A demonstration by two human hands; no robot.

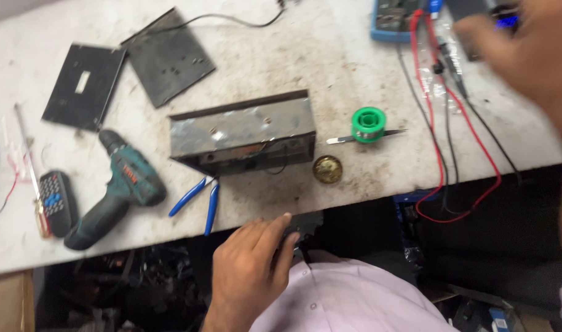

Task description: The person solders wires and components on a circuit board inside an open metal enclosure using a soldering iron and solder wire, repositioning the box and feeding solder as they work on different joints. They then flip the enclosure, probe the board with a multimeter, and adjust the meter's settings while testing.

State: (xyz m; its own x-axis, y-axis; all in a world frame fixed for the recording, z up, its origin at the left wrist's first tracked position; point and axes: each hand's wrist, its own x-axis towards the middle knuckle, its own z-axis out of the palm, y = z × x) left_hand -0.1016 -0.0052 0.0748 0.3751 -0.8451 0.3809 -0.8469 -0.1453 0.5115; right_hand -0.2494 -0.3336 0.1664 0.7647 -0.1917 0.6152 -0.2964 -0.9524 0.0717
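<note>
Left hand (250, 270) grips a small black part (305, 226) at the tabletop (355, 74) edge; blurry right hand (527, 49) reaches up, grip unclear.

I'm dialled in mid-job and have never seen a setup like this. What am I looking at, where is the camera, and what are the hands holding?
There is one view, from a camera worn on the person's head, looking down at a worn white workbench. No robot, just bare hands. The left hand grips a small dark part at the bench edge. The right hand, blurred, reaches toward a blue multimeter with red and black leads; whether it holds anything is unclear. On the bench lie a metal chassis box, a green solder spool, tweezers, a round brass tin, blue-handled pliers, a cordless drill and two dark plates.
</note>
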